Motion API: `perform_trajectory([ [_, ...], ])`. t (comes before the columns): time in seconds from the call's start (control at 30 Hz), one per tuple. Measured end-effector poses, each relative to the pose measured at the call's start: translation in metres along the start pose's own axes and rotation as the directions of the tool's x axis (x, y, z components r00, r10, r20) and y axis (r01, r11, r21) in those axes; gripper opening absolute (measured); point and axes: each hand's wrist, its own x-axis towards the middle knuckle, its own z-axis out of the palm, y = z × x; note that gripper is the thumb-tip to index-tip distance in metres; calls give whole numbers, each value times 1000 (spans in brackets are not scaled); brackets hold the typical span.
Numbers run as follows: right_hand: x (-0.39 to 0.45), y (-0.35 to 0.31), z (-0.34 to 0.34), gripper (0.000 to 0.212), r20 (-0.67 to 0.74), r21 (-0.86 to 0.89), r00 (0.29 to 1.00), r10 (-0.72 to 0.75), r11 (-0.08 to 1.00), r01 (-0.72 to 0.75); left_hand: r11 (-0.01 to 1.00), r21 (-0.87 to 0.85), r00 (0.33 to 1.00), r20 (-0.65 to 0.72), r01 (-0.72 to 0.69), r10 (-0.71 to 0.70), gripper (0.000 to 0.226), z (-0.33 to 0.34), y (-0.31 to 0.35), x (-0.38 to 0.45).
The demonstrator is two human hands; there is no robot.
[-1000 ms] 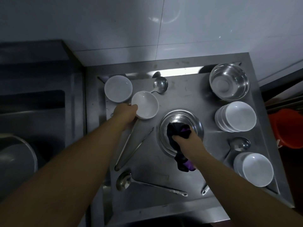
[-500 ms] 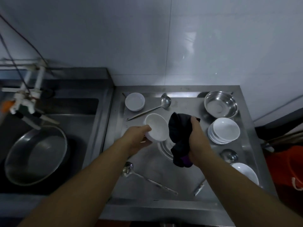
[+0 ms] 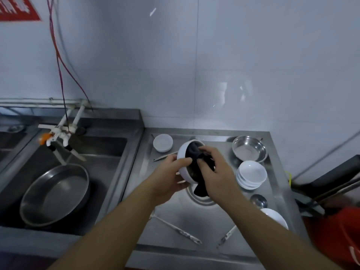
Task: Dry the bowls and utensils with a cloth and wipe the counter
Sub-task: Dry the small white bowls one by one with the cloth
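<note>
Head view was directed down at a stainless steel surface (image 3: 220, 217) beside a steel sink (image 3: 109, 152). A white round ceramic bowl (image 3: 183, 152) was held tilted above the surface by the left hand (image 3: 167, 178), whose grip was closed around the bowl's near rim and underside, with the thumb laid on the rim. A dark, almost black cloth (image 3: 196, 158) was pressed into the bowl by the right hand (image 3: 216, 172); its grip was closed on the bunched cloth, and one end of the cloth was seen hanging below the bowl. Under the two hands, part of a shiny steel basin (image 3: 200, 199) was visible on the surface.

At the back left of the surface a small white dish (image 3: 162, 142) was placed, and a thin metal handle (image 3: 163, 157) was lying just beside it. At the back right a round stainless steel bowl (image 3: 249, 148) was standing, and near its front a stack of white bowls (image 3: 251, 175) was seen. Further to the front, a steel ladle head (image 3: 258, 200) and another white bowl (image 3: 274, 218) were placed at the right edge. Two long metal utensil handles (image 3: 179, 229) were lying on the near part of the surface. In the sink a wide, shallow steel pan (image 3: 54, 193) was resting, under a white tap fitting (image 3: 58, 133). A red bucket (image 3: 335, 236) was partly seen at the far right.
</note>
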Motion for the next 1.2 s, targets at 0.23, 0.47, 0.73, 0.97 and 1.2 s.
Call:
perform_trajectory([
  [0.23, -24, -32, 26, 35, -43, 222, 992, 119, 969, -107, 1000, 2, 974, 228, 9, -10, 71, -27, 10, -17],
  [0.47, -30, -49, 58, 50, 47, -85, 945, -322, 942, 325, 977, -211, 940, 339, 40, 35, 73, -64, 30, -34],
  [0.73, 10, -79, 48, 55, 365, -588, 781, -506, 525, 615, 972, -233, 954, 288, -13, 81, 73, -71, 52, -43],
  [0.97, 21, -119, 59, 36, 351, -732, 936, -10, 621, 281, 963, 44, 948, 195, -266, 253, 73, -69, 74, -32],
  [1.2, 31, -126, 35, 28, 440, -318, 831, 339, 925, -209, 916, 164, 866, 419, -367, 272, 79, -85, 63, -16],
])
